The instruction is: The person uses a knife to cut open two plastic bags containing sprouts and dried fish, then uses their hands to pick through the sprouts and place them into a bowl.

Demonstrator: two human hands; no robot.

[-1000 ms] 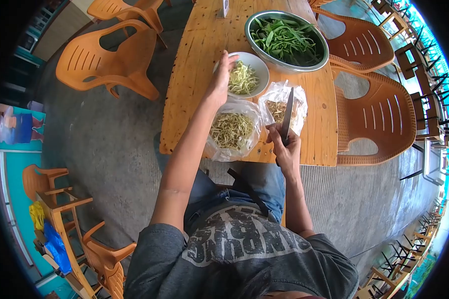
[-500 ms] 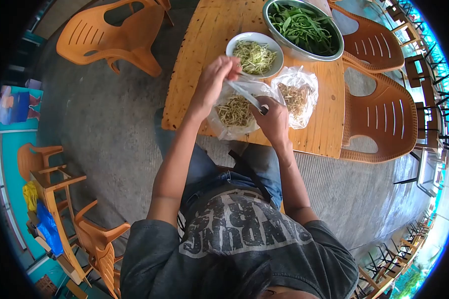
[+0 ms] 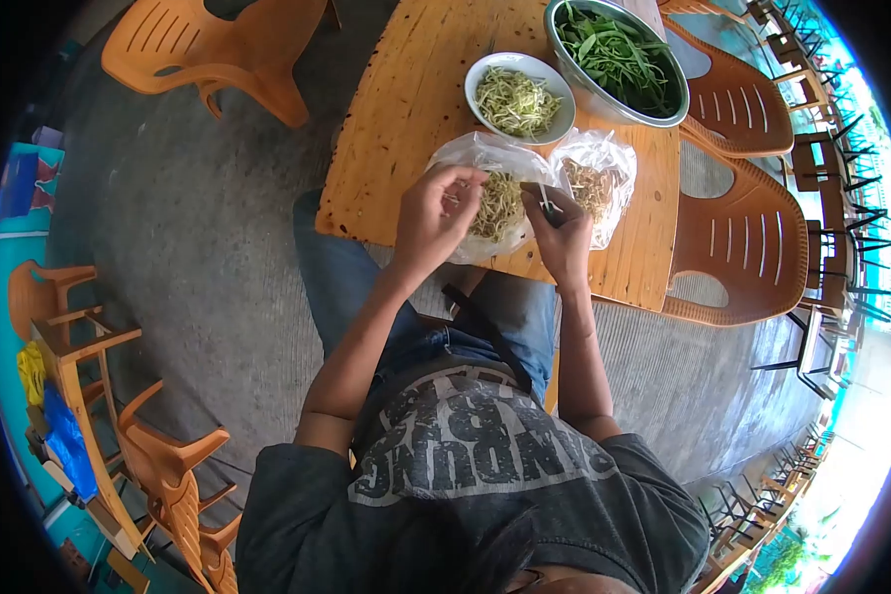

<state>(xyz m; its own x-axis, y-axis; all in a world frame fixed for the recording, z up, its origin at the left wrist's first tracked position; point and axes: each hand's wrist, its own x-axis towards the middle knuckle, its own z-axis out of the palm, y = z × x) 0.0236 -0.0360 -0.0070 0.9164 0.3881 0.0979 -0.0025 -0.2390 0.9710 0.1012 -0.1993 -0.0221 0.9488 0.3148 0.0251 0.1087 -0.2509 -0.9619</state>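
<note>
1. Left hand (image 3: 440, 213) shifted from beside the white bowl (image 3: 565, 118) to the bagged sprouts (image 3: 502, 206), fingers curled; I cannot tell what it pinches.
2. Right hand (image 3: 564, 228) clasps the knife (image 3: 545, 196); a slip could nick the left.

Daylight pours in from the right, where the edge of the view burns out to white with a blue fringe, and it leaves a pale, glossy sheen on the concrete floor (image 3: 752, 421), while the left side stays dimmer and greyer. The wooden surface (image 3: 396, 119) is evenly and softly lit, with small highlights on the crinkled plastic bag (image 3: 618, 160), and the dark shirt (image 3: 584, 525) sinks into shade. Strong fisheye distortion bends the stacked furniture (image 3: 792, 485) near the blackened rim, where fine detail turns soft.
</note>
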